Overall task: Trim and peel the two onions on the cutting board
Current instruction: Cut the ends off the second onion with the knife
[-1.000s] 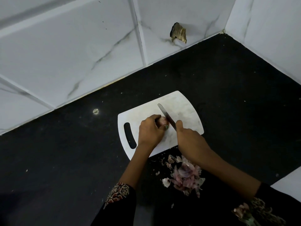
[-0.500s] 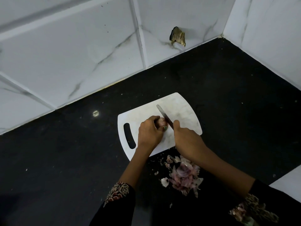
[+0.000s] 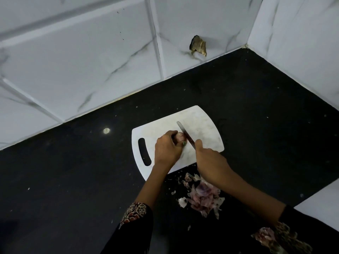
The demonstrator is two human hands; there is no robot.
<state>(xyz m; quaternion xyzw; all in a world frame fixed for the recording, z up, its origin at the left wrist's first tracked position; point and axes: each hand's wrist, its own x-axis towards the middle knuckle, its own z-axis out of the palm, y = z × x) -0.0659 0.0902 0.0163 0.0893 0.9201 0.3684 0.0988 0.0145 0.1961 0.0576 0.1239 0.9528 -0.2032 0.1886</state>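
On the white cutting board (image 3: 201, 123), which lies on the black tabletop (image 3: 256, 116) with its slotted handle to the left, the left hand (image 3: 167, 149) curls its fingers over a small pinkish onion (image 3: 180, 137) and holds it down near the middle of the board. The right hand (image 3: 211, 162) has its grip closed around the handle of a knife (image 3: 185, 133) (the handle itself is hidden inside the fist), and the narrow blade runs up and to the left, its edge lying against the right side of the onion. Only one onion shows; whether a second sits under the hands cannot be told. Just below the board's near edge, a heap of pale purple onion peels (image 3: 202, 197) lies on the tabletop, partly under the right forearm. Both arms end in dark patterned sleeves (image 3: 135, 211). White marble-veined wall tiles (image 3: 91, 52) rise behind the tabletop, and one carries a chipped brownish hole (image 3: 198, 45) near the corner.
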